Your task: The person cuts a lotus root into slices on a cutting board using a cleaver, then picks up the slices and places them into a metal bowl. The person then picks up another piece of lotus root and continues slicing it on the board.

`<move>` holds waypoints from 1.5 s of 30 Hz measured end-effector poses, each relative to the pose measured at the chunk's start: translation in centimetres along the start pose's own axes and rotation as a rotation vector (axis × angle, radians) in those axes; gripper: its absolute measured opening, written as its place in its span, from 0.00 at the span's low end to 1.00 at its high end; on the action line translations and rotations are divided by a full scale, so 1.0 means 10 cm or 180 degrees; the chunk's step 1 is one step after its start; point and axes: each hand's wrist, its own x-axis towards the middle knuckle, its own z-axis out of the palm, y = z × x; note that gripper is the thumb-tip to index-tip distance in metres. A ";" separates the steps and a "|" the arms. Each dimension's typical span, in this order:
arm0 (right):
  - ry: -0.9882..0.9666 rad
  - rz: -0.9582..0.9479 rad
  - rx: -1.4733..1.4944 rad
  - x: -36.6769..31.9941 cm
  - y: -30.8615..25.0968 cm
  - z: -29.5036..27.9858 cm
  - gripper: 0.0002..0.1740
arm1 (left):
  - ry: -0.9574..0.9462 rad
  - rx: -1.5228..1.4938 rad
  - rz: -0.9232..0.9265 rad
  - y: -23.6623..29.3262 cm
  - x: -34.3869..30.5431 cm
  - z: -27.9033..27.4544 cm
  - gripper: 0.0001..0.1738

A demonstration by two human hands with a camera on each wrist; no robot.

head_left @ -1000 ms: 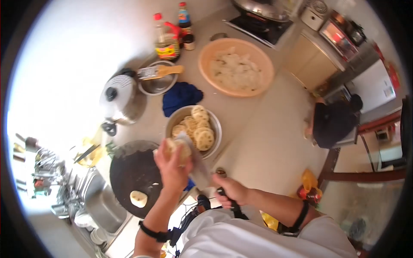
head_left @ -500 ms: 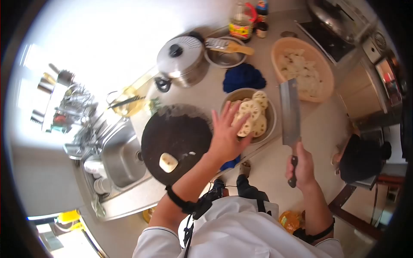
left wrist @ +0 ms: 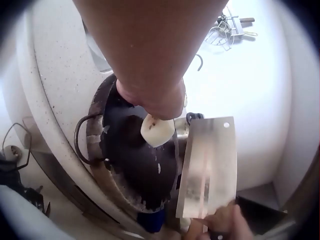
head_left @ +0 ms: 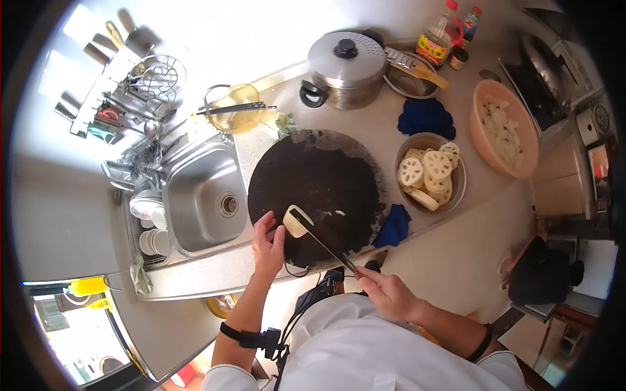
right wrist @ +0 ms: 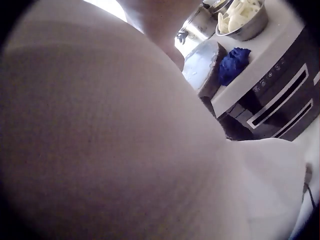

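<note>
Head view, kitchen desk [head_left: 381, 124]
- Left hand [head_left: 268, 244]: grip closed lightly on a pale stub of lotus root [head_left: 295, 221], fingertips and thumb pinching it and steadying it on the round black chopping board [head_left: 326, 176], near the board's front-left edge. The left wrist view shows the same stub [left wrist: 157, 131] tucked under the fingers.
- Right hand [head_left: 385, 293]: grip wrapped round the handle of a broad steel cleaver [head_left: 323, 241]. The blade stands edge-down just beside the stub on its right; the left wrist view shows the blade's flat face [left wrist: 207, 165] next to it. Whether the edge has entered the root cannot be told.
- Done, by the look of it: a steel bowl [head_left: 420, 137] to the right of the board is heaped with cut lotus-root slices [head_left: 430, 173], and a peach plastic basin [head_left: 482, 111] further right holds more pale pieces.
- Left to do, as judged: only this one short stub is on the board, so the slicing looks close to its end, with a few cuts to go. A couple of pale scraps lie mid-board.
- Around: steel sink [head_left: 195, 202] left of the board, blue cloth [head_left: 393, 225] at the board's lower right.
- Right wrist view is blocked by a sleeve; nothing useful there
</note>
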 end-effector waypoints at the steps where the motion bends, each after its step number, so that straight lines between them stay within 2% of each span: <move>1: 0.0016 0.0048 -0.0076 0.04 -0.04 0.08 0.29 | -0.0081 -0.0054 0.0000 -0.01 0.01 0.00 0.25; 2: 0.0005 0.0073 -0.0095 0.09 -0.01 0.16 0.29 | -0.0049 -0.0210 0.0009 -0.10 0.03 0.03 0.24; 4: 0.0315 -0.0420 -0.0362 0.19 0.10 0.32 0.29 | 0.0026 -0.0531 0.0021 -0.20 0.04 0.11 0.24; 10: 0.0306 0.0136 -0.0730 0.26 -0.15 0.49 0.31 | 0.0033 -0.0655 0.0328 -0.17 0.07 0.22 0.17; 12: 0.0358 0.0158 -0.0767 0.27 -0.13 0.55 0.31 | 0.0080 0.0134 0.0705 -0.14 0.10 0.23 0.18; 13: 0.0397 0.0159 -0.0789 0.28 -0.12 0.57 0.32 | 0.0073 0.0115 0.0694 -0.16 0.11 0.25 0.18; 15: 0.0361 0.0264 -0.0826 0.27 -0.16 0.58 0.32 | 0.0182 0.0456 0.1028 -0.25 0.13 0.31 0.19; 16: 0.0323 0.0352 -0.0847 0.27 -0.18 0.58 0.32 | 0.0176 0.0435 0.1007 -0.29 0.12 0.34 0.19; 18: 0.0323 0.0392 -0.0875 0.25 -0.22 0.59 0.32 | 0.0055 0.0078 0.0580 -0.35 0.10 0.39 0.20; 22: 0.0363 0.0392 -0.0901 0.26 -0.19 0.60 0.32 | 0.0062 0.0106 0.0486 -0.42 0.08 0.42 0.21; 24: 0.0399 0.0336 -0.0933 0.26 -0.16 0.63 0.32 | 0.0107 0.0776 0.1041 -0.25 0.10 0.34 0.20; 28: 0.0355 0.0353 -0.0821 0.31 -0.20 0.63 0.32 | 0.0094 0.0789 0.0873 -0.25 0.09 0.34 0.19; 32: 0.0295 0.0346 -0.0833 0.43 -0.20 0.64 0.30 | 0.0281 0.0726 0.0967 -0.18 0.11 0.33 0.20; 35: 0.0378 -0.0004 -0.0963 0.74 -0.06 0.67 0.28 | 0.0356 0.0583 0.1011 -0.15 0.12 0.32 0.20; 37: 0.0319 0.0671 -0.0595 1.13 -0.04 0.65 0.27 | 0.0401 0.0489 0.1017 -0.12 0.13 0.32 0.18; 38: 0.0253 0.0430 -0.0563 1.26 -0.09 0.61 0.25 | 0.0434 0.0491 0.1037 -0.09 0.13 0.30 0.18; 41: 0.0233 0.0390 -0.0730 1.40 0.00 0.51 0.23 | 0.0357 0.0384 0.0948 -0.04 0.13 0.25 0.16; 44: 0.0452 0.0526 -0.0528 1.31 -0.09 0.41 0.23 | 0.0155 0.0205 0.0912 -0.08 0.10 0.19 0.17; 45: 0.0441 0.0841 -0.0442 1.20 -0.17 0.37 0.24 | 0.0149 0.0206 0.0906 -0.10 0.08 0.19 0.17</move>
